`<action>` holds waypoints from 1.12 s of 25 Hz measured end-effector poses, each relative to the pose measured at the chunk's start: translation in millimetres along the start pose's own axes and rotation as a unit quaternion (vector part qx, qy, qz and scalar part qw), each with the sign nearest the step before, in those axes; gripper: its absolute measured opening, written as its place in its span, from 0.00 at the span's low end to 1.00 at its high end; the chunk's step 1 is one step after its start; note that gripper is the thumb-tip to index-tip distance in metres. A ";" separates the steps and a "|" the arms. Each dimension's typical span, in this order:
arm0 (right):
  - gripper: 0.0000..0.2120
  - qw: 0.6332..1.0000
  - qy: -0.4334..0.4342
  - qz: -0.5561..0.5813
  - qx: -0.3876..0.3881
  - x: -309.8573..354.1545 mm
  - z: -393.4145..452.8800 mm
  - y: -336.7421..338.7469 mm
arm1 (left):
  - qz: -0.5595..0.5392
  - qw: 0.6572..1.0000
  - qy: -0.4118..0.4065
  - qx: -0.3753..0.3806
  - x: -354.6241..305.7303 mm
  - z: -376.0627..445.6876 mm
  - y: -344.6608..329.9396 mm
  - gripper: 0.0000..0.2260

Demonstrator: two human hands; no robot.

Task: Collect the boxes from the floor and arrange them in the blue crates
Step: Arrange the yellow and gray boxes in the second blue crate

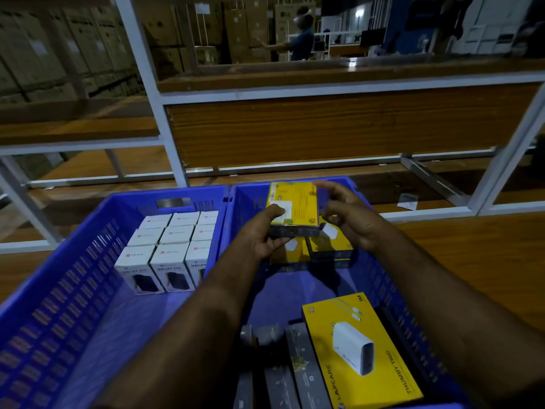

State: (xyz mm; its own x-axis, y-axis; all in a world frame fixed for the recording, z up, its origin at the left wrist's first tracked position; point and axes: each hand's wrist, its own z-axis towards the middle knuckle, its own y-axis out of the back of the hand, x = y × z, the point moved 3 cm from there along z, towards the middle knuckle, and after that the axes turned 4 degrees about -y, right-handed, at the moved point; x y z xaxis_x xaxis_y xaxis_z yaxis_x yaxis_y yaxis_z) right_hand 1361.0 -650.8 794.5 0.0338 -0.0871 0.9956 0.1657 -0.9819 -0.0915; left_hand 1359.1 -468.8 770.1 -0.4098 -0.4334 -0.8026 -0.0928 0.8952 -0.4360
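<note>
Nearest, at the right, a yellow charger box [361, 351] lying face up in the right blue crate [380, 278], propped over a row of dark boxes [295, 367] standing on edge. Farther in, over the middle of that crate, a yellow box [293, 209] held back side up and tilted. Left hand [267, 234] gripping its near left corner, thumb on the white label, fingers curled underneath. Right hand [349, 219] just beside the box's right edge, fingers loosely curled and released, gripping nothing. Below the held box, a stack of yellow boxes [330, 249] against the crate's far wall. In the left blue crate [73, 278], touching the right one, white boxes [169, 249] standing upright in three rows at its far right corner. Beyond, a white metal rack [153, 93] with wooden shelves; far off, a person [300, 33] among stacked cartons [47, 48].
</note>
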 end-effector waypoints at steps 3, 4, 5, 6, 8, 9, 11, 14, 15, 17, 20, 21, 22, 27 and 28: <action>0.21 0.991 -0.084 0.089 -0.050 -12.0 6.1 8.8 | -0.006 1.000 -0.014 0.012 0.4 0.6 0.4 0.14; 0.20 0.991 -0.105 0.078 -0.041 -15.7 6.8 8.3 | -0.002 1.000 -0.014 0.017 0.5 -0.3 -0.3 0.13; 0.18 0.991 -0.116 0.057 -0.034 -18.4 7.8 7.8 | -0.002 1.000 -0.014 0.020 0.6 -1.9 -1.0 0.12; 0.17 0.992 -0.119 0.040 -0.029 -20.6 8.7 8.2 | -0.001 1.000 -0.014 0.021 1.0 -2.1 -0.7 0.12; 0.17 0.992 -0.121 0.029 -0.021 -20.8 8.9 8.4 | 0.005 1.000 -0.013 0.026 1.8 -0.7 -0.1 0.11; 0.16 0.992 -0.121 0.031 -0.018 -19.9 8.8 8.6 | 0.008 0.999 -0.016 0.030 1.3 -0.2 -0.6 0.12; 0.14 0.993 -0.115 0.036 -0.011 -17.4 7.0 7.7 | 0.032 0.999 -0.028 0.026 0.8 2.4 0.5 0.14; 0.17 0.998 -0.062 0.001 -0.019 -12.1 4.6 2.8 | 0.076 0.996 -0.009 0.036 0.7 2.0 0.3 0.25; 0.20 0.999 -0.030 -0.039 -0.024 -11.6 5.0 1.8 | 0.067 0.997 0.010 0.033 2.4 5.0 2.6 0.31; 0.25 0.985 0.041 -0.163 -0.039 -11.5 6.1 0.3 | 0.050 0.997 0.050 0.033 5.2 4.7 4.6 0.36; 0.25 0.925 0.135 -0.350 -0.067 -20.2 15.0 4.8 | 0.064 0.995 0.059 0.041 6.9 0.0 1.4 0.17; 0.25 0.927 0.119 -0.348 -0.071 -21.0 15.7 4.5 | 0.070 0.996 0.046 0.040 5.9 0.8 -0.8 0.11; 0.25 0.946 0.078 -0.305 -0.074 -21.9 16.3 4.5 | 0.071 0.997 0.028 0.028 4.5 3.0 -0.3 0.07; 0.13 0.979 -0.196 -0.040 -0.029 -22.4 -2.8 -1.6 | 0.067 0.996 -0.057 -0.014 -2.2 9.4 5.9 0.08; 0.14 0.977 -0.210 -0.025 -0.012 -24.8 -2.2 -0.2 | 0.073 0.995 -0.071 -0.019 -2.7 9.1 5.6 0.09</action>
State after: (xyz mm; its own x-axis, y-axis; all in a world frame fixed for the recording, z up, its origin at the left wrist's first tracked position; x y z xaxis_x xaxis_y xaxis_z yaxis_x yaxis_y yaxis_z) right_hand 1358.0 -648.8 769.8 0.4280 0.0337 0.9031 0.1548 -0.9873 -0.0366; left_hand 1368.0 -463.5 766.0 -0.2890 -0.3066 -0.9069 -0.0776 0.9517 -0.2970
